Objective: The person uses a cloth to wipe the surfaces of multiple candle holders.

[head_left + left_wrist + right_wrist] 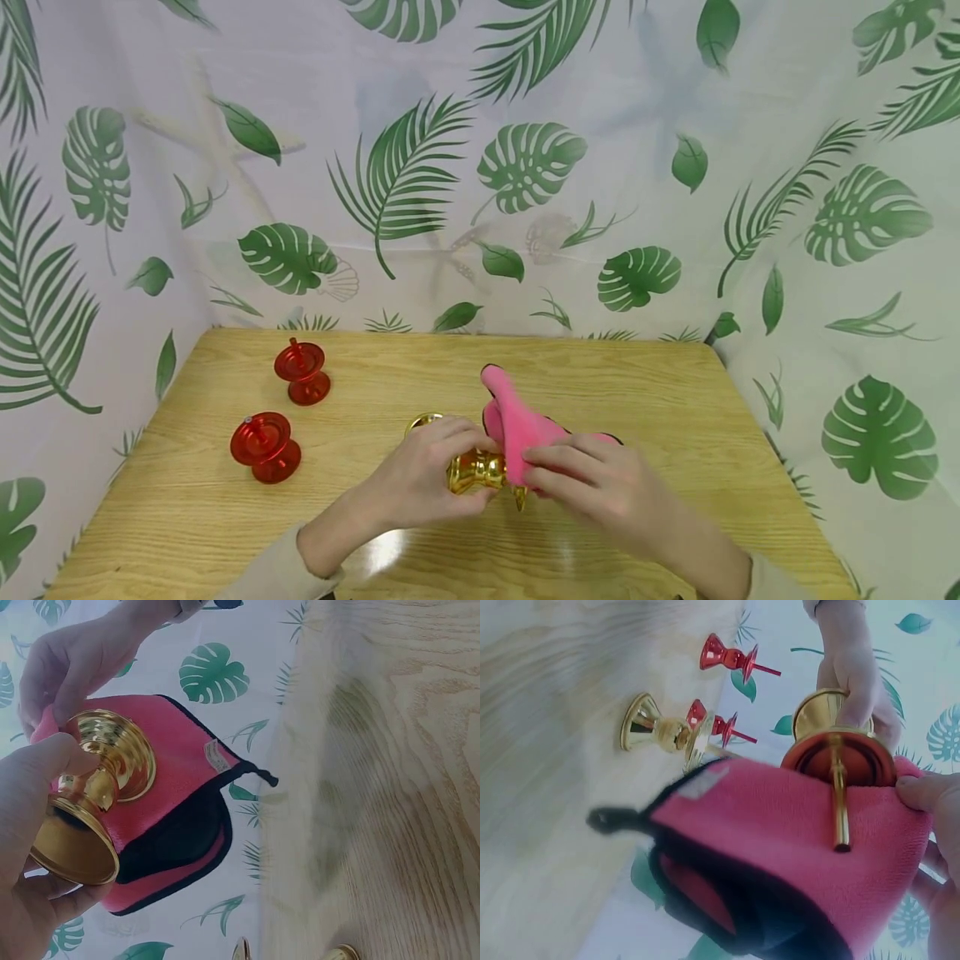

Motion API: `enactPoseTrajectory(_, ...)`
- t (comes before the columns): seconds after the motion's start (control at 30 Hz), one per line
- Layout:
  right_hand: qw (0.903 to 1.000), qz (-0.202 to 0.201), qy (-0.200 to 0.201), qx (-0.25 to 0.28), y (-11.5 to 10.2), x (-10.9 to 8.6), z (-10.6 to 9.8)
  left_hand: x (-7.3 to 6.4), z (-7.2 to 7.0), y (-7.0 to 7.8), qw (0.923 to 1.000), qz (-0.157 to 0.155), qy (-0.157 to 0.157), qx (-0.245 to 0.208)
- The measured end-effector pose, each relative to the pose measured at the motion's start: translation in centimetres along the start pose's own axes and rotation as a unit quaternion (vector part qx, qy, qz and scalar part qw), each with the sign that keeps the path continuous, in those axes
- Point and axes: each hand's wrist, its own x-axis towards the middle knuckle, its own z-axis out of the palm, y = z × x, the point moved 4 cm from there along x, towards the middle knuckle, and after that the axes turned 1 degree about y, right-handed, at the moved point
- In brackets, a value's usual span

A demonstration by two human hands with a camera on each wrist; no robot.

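My left hand (427,475) grips a shiny gold candle holder (477,472) by its body, tipped on its side above the table. A pink cloth (525,429) with black edging and a black loop hangs from my right hand (611,492), pinched between thumb and fingers. The cloth lies against the holder's dish end. In the right wrist view, the holder's long gold spike (841,817) stands out in front of the pink cloth (772,817). From the left wrist, the holder's hollow foot (75,844) shows, with the dish (131,750) against the cloth.
A second gold candle holder (656,727) stands on the table, mostly hidden behind my left hand in the head view. Two red candle holders (264,446) stand to the left on the wooden table (375,367). A leaf-patterned curtain (420,275) surrounds the table's back and sides.
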Motion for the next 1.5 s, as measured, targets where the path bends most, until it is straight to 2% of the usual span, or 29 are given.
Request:
enactPoseTrajectory(0.13,0.9996,-0.020,0.021,-0.004,-0.5,0.0,0.1,0.0,0.0,0.0,1.0000,-0.001,0.001,0.004)
enactPoseTrajectory(0.33,0.9994,0.014,0.030,0.012,-0.4,0.4,0.2,-0.1,-0.1,0.2,0.9999,0.004,0.003,0.013)
enactPoseTrajectory(0.53,0.9955,0.085,0.002,0.041,0.1,0.9,0.3,-0.2,-0.4,0.4,0.9989,0.020,0.014,0.039)
enactPoseTrajectory(0.63,0.9878,0.134,-0.011,0.078,1.0,1.0,0.5,-0.3,-0.5,0.7,0.9978,0.035,0.019,0.053)
enactPoseTrajectory(0.7,0.9785,0.167,-0.017,0.119,1.7,1.0,0.6,-0.4,-0.5,0.8,0.9968,0.046,0.023,0.060)
enactPoseTrajectory(0.77,0.9643,0.201,-0.025,0.170,2.5,0.9,0.9,-0.4,-0.6,0.9,0.9961,0.056,0.026,0.063)
enactPoseTrajectory(0.83,0.9449,0.234,-0.032,0.227,3.3,0.6,1.1,-0.5,-0.6,1.0,0.9959,0.062,0.028,0.060)
enactPoseTrajectory(0.97,0.9096,0.280,-0.037,0.305,4.4,-0.1,1.7,-0.5,-0.8,1.0,0.9971,0.059,0.018,0.046)
enactPoseTrajectory(1.07,0.8929,0.302,-0.044,0.331,4.9,-0.6,2.1,-0.6,-0.8,0.9,0.9973,0.060,0.015,0.039)
enactPoseTrajectory(1.2,0.8629,0.352,-0.071,0.356,5.5,-1.5,2.7,-0.5,-0.8,1.0,0.9960,0.078,0.033,0.028)
enactPoseTrajectory(1.3,0.8255,0.393,-0.075,0.398,5.7,-2.2,3.2,-0.2,-0.9,1.1,0.9953,0.081,0.054,-0.001)
enactPoseTrajectory(1.37,0.7948,0.418,-0.063,0.436,5.8,-2.6,3.6,-0.1,-1.1,1.0,0.9946,0.075,0.067,-0.026)
enactPoseTrajectory(1.43,0.7685,0.436,-0.043,0.466,5.8,-3.0,3.9,0.1,-1.2,1.0,0.9934,0.063,0.081,-0.052)
enactPoseTrajectory(1.5,0.7545,0.446,-0.016,0.481,5.8,-3.3,4.2,0.3,-1.2,0.9,0.9915,0.048,0.093,-0.077)
